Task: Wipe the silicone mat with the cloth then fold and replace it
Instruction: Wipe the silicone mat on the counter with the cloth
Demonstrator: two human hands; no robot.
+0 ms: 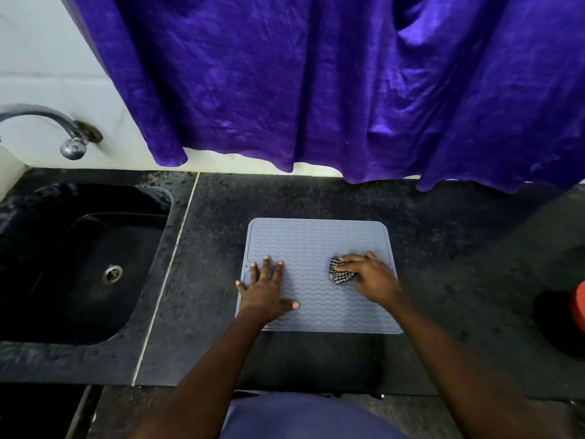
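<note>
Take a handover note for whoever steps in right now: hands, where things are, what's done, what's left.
Left hand: flat on the left of the silicone mat, fingers spread, steadying it.
Right hand: grips the bunched checked cloth on the mat's right half.
Mat lies unfolded on the dark counter, right of the sink.
Done: wiping under way. Left: finish wiping, fold, replace.

Purple curtain point(316, 83) (creased), black counter point(443, 236).

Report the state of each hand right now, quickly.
Left hand: open, fingers spread, pressing flat on the silicone mat.
Right hand: closed on the checked cloth, held against the mat.
</note>
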